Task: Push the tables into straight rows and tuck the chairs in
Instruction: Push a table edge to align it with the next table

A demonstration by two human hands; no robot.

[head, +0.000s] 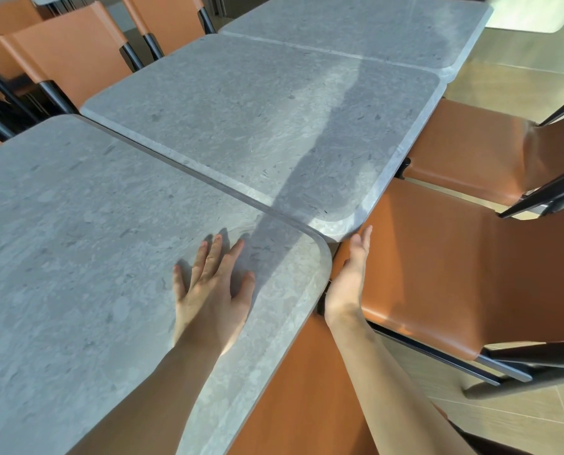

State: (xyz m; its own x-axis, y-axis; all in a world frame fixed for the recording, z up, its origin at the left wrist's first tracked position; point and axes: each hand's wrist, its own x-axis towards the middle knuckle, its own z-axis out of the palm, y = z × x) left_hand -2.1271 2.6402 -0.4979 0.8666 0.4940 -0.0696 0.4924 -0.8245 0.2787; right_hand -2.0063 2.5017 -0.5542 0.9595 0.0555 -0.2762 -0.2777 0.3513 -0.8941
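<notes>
Three grey stone-look tables stand in a line: the near table (77,257), the middle table (257,126) and the far table (356,31). The middle one juts out to the right past the near one's edge. My left hand (211,290) lies flat with spread fingers on the near table, close to its right corner. My right hand (349,277) reaches with straight fingers along the near table's right edge, fingertips touching the middle table's rounded corner. An orange chair (438,274) is partly tucked under the tables just right of that hand.
A second orange chair (471,149) sits at the middle table's right side. Several orange chairs with black frames (70,64) stand along the left. Another orange seat (300,395) is below me, under the near table's edge. Tiled floor (520,67) lies to the right.
</notes>
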